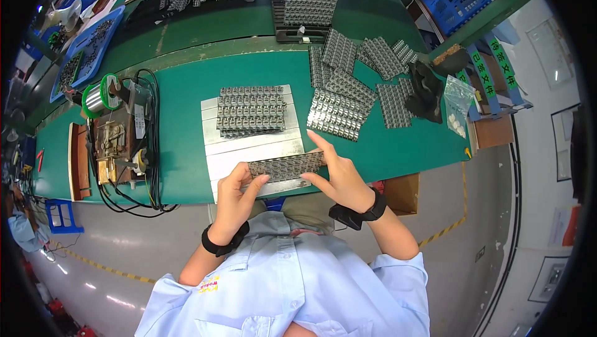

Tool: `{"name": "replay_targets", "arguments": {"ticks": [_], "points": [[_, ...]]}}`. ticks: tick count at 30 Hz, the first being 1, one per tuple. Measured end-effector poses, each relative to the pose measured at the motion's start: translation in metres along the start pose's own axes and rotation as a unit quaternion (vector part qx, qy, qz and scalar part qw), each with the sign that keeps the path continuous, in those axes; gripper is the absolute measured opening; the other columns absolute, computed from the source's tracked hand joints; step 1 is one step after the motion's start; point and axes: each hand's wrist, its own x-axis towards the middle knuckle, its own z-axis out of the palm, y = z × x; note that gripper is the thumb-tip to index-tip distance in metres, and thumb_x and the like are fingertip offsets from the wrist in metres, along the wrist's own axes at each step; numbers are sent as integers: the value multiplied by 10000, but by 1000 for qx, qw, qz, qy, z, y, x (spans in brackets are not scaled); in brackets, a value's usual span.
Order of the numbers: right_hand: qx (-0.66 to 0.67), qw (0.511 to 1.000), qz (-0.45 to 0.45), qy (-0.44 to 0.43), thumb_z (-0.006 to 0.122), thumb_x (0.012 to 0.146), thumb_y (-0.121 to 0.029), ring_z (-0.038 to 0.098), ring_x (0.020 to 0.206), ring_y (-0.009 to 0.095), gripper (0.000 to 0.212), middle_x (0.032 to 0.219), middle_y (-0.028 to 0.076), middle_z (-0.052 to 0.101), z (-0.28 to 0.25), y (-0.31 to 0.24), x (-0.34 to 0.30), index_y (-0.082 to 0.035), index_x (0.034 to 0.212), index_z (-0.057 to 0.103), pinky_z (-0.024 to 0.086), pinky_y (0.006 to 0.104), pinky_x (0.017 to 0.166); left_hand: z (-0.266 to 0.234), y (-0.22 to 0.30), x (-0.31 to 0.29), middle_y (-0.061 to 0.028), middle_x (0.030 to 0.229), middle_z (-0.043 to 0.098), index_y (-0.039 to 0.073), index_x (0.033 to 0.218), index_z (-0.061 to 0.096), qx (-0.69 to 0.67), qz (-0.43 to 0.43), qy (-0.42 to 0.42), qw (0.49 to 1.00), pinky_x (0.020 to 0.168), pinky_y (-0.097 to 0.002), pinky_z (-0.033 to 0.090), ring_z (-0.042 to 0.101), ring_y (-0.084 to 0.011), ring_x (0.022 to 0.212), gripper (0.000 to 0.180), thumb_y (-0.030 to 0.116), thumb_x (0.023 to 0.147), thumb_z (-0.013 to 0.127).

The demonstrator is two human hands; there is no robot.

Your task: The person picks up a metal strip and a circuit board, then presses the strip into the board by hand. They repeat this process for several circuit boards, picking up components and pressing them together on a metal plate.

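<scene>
Between my two hands I hold a dark grey panel of small repeated parts (286, 166), raised over the near edge of a silvery metal plate (249, 156). My left hand (237, 195) grips its left end, thumb on the near side. At the right end, my right hand (339, 178) holds it between thumb and fingers, with the index finger stretched forward. A short stack of similar panels (251, 110) lies on the plate just beyond. To the right, several more panels (339, 113) are spread over the green mat, some overlapping.
Left of the plate stands a soldering machine (115, 132) with a solder wire spool (99, 97) and black cables. A tall panel stack (309, 1) rises at the back. Black cloth (426, 91) and a clear plastic bag (458, 104) lie at right. A blue tray (87, 51) sits far left.
</scene>
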Motion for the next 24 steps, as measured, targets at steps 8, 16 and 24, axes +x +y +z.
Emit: {"name": "replay_targets", "arguments": {"ticks": [8,16,24], "points": [[-43,998,-32,30,732,831,-140,625,957,347,735,1196,210,581,6,-1,-2,-19,1432,326,511,401,795,0,4,-3,-73,609,525,-7,850,517,144,98,30,984,490,-264,370,445,-113,536,229,69,838,733],[-55,996,-58,-25,745,806,-124,605,1030,368,722,1253,206,566,-1,-2,7,-41,1413,363,500,392,861,7,12,-2,-128,797,567,6,953,495,374,207,71,901,752,-382,367,520,-293,779,376,170,775,783],[12,996,8,-87,733,812,-108,603,1064,366,745,1272,206,561,-10,-3,25,-74,1441,335,497,387,879,5,14,5,-116,797,543,12,947,510,373,129,35,918,804,-398,290,480,-296,830,417,233,744,799]]}}
